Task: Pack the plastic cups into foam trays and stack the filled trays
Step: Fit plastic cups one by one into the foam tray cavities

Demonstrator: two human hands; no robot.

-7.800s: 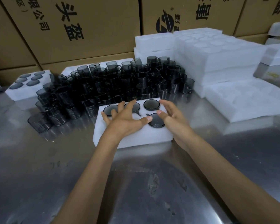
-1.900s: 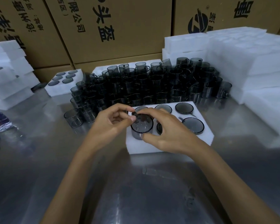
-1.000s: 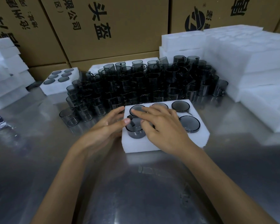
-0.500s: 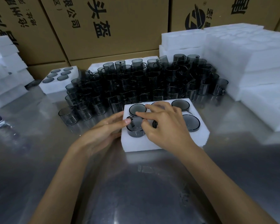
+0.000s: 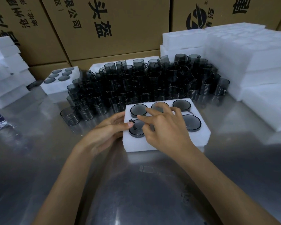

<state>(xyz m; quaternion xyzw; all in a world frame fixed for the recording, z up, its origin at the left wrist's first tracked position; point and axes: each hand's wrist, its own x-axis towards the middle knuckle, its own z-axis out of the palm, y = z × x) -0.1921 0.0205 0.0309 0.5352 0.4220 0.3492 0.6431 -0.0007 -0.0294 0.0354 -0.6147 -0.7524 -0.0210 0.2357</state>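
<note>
Two hands (image 5: 107,132); five visible cups (image 5: 191,122) in one tray (image 5: 165,143).

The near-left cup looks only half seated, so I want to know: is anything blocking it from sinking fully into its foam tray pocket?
Nothing visible blocks it. The cup sits in the foam tray pocket, rim slightly proud; the right hand presses on it and the left hand steadies the tray edge.
</note>
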